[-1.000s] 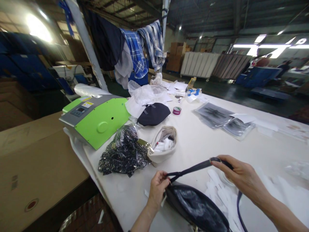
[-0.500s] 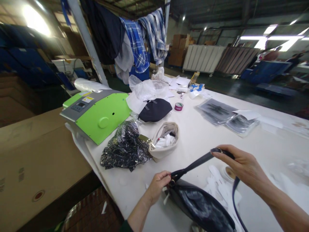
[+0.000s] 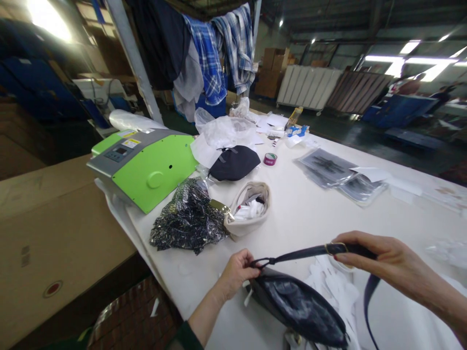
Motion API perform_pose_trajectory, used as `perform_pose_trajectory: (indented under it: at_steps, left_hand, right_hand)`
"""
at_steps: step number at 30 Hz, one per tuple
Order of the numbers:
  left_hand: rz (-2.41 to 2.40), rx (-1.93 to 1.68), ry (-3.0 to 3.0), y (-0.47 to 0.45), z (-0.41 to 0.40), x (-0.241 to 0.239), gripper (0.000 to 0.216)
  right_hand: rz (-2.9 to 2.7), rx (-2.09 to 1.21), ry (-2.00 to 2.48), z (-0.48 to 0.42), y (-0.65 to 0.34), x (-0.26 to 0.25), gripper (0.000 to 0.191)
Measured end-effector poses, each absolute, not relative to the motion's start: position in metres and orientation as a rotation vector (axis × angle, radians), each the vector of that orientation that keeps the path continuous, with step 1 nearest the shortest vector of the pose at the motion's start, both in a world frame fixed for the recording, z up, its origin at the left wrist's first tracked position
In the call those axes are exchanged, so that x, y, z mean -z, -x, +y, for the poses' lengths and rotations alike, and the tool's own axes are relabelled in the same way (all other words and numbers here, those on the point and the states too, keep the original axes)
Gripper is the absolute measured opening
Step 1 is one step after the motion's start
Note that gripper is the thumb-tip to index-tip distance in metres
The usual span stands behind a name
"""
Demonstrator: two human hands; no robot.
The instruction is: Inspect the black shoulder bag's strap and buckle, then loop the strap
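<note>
A black shiny bag (image 3: 301,306) lies tilted at the near edge of the white table. My left hand (image 3: 239,273) is closed at its upper left end, pinching where the strap joins the body. The black strap (image 3: 297,253) runs taut to the right. My right hand (image 3: 379,255) grips it near a gold buckle (image 3: 336,248), thumb below and fingers above. Past that hand the strap hangs down in a loop. White paper strips (image 3: 333,287) and a roll, partly hidden by the strap, lie behind the bag.
A beige fabric pouch (image 3: 251,221) with white bits stands beside a crumpled black-and-silver piece (image 3: 189,218). Beyond are a black cloth item (image 3: 235,163), a purple tape roll (image 3: 270,159) and a green-grey machine (image 3: 153,167). Plastic-wrapped dark sheets (image 3: 328,167) lie at right.
My right hand has moved right and slightly down, with the buckle shifting right and the strap now flatter. My left hand stays at the bag's end.
</note>
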State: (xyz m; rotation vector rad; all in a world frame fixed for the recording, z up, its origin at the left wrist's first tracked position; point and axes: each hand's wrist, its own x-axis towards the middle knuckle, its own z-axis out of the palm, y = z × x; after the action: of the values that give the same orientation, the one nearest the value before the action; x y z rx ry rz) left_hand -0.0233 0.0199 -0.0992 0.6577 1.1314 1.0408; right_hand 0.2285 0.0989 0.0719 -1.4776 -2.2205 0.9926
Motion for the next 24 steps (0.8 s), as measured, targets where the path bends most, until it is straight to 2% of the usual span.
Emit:
perform_pose_trajectory:
  at_steps: [5, 12, 19, 24]
  left_hand:
    - [1.449, -1.190, -0.799, 0.011, 0.022, 0.111, 0.019]
    - [1.740, -1.316, -0.947, 0.000, 0.020, 0.117, 0.007]
    - [1.859, -1.343, -1.051, 0.012, 0.033, 0.116, 0.022]
    - [1.832, -1.323, -1.049, 0.014, 0.031, 0.108, 0.021]
  right_hand:
    - [-2.299, -0.821, 1.401, 0.084, -0.226, -0.072, 0.031]
    - [-2.438, -0.241, 1.048, 0.064, -0.228, -0.064, 0.029]
    - [-2.571, 0.202, 0.798, 0.050, -0.244, -0.034, 0.023]
    - [-2.564, 0.363, 0.795, 0.048, -0.262, -0.012, 0.021]
